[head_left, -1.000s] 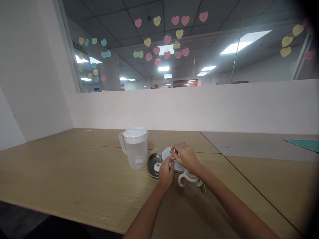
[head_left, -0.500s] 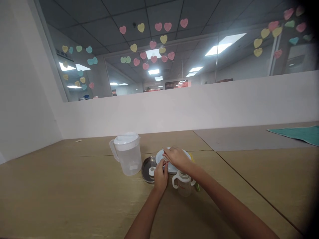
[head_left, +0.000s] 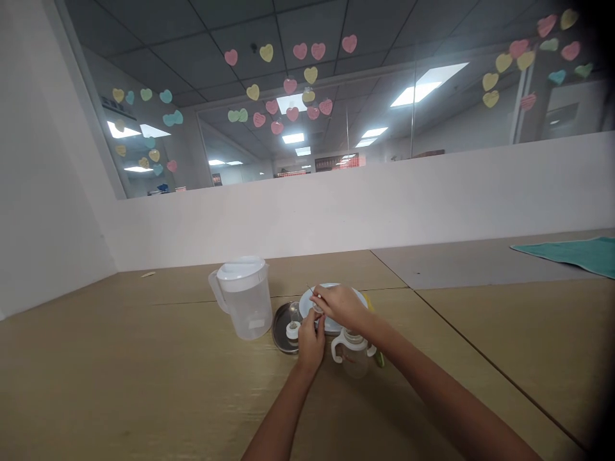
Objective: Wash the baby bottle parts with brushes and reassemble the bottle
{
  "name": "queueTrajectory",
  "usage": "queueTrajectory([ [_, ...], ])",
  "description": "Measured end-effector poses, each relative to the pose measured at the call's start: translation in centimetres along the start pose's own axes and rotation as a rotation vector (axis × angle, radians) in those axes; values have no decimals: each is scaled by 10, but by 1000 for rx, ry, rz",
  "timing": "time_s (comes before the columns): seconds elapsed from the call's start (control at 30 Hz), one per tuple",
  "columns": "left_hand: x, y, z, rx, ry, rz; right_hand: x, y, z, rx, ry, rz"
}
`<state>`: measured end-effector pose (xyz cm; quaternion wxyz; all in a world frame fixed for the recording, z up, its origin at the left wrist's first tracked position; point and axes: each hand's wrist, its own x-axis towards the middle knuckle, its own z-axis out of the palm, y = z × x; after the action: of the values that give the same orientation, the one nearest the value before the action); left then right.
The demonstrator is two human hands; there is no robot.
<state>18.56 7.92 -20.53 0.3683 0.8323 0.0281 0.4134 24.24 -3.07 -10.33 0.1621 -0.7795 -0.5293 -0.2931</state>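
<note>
My left hand (head_left: 311, 342) is closed, its fingertips around a small clear, whitish piece (head_left: 317, 308) whose kind I cannot make out. Over it, my right hand (head_left: 342, 306) pinches a thin wire-like stick (head_left: 310, 287) that pokes out past the fingers. Below my right wrist stands a clear baby bottle (head_left: 355, 363) with two white handles, its top partly hidden by the arm. A round metal dish (head_left: 279, 339) lies left of my left hand. In it sits a white bottle collar (head_left: 293, 330) with a clear dome-shaped piece.
A white plate (head_left: 331, 288) lies behind my hands. To the left stands a lidded translucent pitcher (head_left: 250, 307). A yellow-green item (head_left: 379, 358) shows partly behind the bottle. A teal cloth (head_left: 571, 253) lies far right, and a white wall (head_left: 298, 224) borders the table's back.
The thin stick shows more of its length above my right fingers, and that hand has shifted slightly. The view has moved a little; the other things stay in place.
</note>
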Motion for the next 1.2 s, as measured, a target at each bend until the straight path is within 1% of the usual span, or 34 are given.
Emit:
queueTrajectory([
  [0.17, -1, 0, 1, -78, -3, -2, 2, 14, -6, 315, -45, -29],
  [0.23, -1, -2, 1, -89, -1, -7, 2, 19, -6, 385, -59, -50],
  [0.33, -2, -5, 2, -59, -6, -8, 1, 22, -6, 429, -66, -69],
  [0.5, -2, -5, 2, -25, -16, 7, 1, 20, -5, 348, -97, -80],
  [0.67, 0, -1, 0, -40, -20, 17, 1, 18, -3, 190, -129, -32],
  [0.77, 0, -1, 0, -30, -31, 15, 0, 16, -3, 106, -140, -33],
  [1.03, 0, -3, 1, -35, -21, 16, 0, 14, -2, -1, -100, -18],
  [1.2, 0, -5, 2, -27, -3, 7, 1, 13, 0, -93, -84, -42],
])
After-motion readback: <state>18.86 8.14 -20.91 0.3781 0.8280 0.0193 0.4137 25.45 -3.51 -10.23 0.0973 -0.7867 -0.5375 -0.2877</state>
